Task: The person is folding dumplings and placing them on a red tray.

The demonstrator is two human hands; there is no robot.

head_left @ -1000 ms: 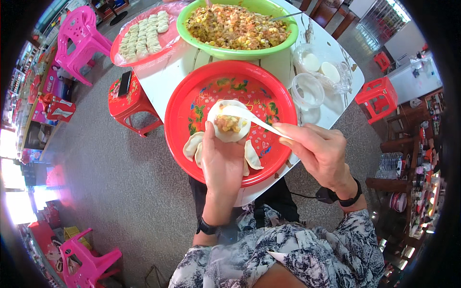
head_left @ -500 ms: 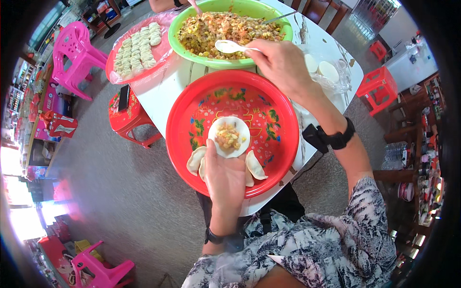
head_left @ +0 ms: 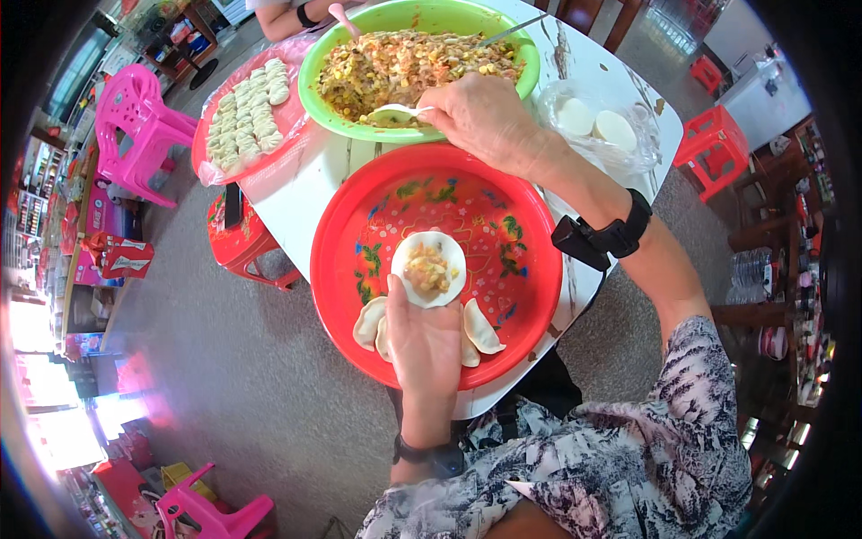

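On the palm and fingers of my left hand (head_left: 426,349) rests a round white dumpling wrapper (head_left: 431,240) with a small heap of filling (head_left: 426,272) at its middle. This hand is over a red round tray (head_left: 341,225). Folded dumplings (head_left: 483,327) lie in the tray on both sides of it, some partly hidden by the hand. My right hand (head_left: 485,124) grips a white spoon (head_left: 395,112), its bowl down in the chopped filling (head_left: 404,76) at the near side of a green basin (head_left: 316,106). The spoon's handle is mostly hidden by my fingers.
A lined red tray (head_left: 213,166) with rows of pleated dumplings stands at the left. Right of the basin, a plastic bag (head_left: 642,157) surrounds stacked white wrappers (head_left: 614,130). Another person's arm (head_left: 287,20) rests beyond the basin. Stools and a pink chair (head_left: 135,117) surround the table.
My right hand has moved left and down with the spoon, from above the basin's near rim into the filling. The left hand keeps holding the filled wrapper over the tray.
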